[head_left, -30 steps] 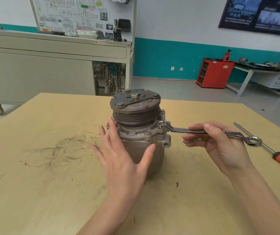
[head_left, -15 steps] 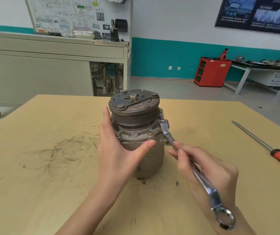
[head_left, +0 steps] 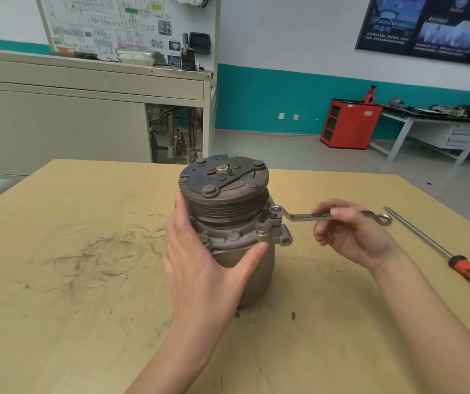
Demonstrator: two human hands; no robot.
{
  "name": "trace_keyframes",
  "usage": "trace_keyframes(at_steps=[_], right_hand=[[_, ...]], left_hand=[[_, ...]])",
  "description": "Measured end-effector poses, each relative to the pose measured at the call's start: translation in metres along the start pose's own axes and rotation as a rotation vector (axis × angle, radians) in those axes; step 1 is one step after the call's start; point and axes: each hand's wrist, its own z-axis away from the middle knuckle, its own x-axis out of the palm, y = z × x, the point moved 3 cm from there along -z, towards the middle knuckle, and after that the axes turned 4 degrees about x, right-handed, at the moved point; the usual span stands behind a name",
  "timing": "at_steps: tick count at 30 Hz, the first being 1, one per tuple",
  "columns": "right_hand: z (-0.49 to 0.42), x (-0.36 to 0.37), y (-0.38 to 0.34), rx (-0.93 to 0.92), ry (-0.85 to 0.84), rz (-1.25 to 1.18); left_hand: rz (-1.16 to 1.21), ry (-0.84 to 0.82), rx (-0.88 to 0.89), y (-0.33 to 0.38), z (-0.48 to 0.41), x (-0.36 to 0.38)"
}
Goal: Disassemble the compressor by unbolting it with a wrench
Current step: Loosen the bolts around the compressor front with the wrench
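Head view: open left hand (head_left: 202, 268) against compressor (head_left: 225, 200); wrench (head_left: 302, 216) in pinch of right hand (head_left: 353, 237)

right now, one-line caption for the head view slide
Left hand steadies the upright compressor while the right hand holds a wrench on a flange bolt.

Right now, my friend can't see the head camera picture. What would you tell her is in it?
A right hand holds a wrench whose ring end sits over a bolt on a metal compressor standing on a wooden table. The left hand steadies its side, and a red-handled screwdriver lies to the right.
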Motion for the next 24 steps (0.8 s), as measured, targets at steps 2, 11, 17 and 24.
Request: trace_keyframes(at_steps=[2,11,17,24], right_hand=[[-0.021,-0.003,0.002,0.096,-0.076,-0.065],[0.000,0.020,-0.012,-0.315,0.289,-0.010],[0.065,0.056,-0.011,-0.670,0.406,0.471],[0.084,0.081,0.008,-0.973,0.523,1.018]], left_hand=[[0.005,0.007,0.004,0.001,0.000,0.000],[-0.019,0.002,0.003,-0.001,0.001,-0.002],[-0.027,0.003,0.005,-0.002,0.001,-0.001],[-0.017,-0.015,0.007,-0.002,0.001,-0.001]])
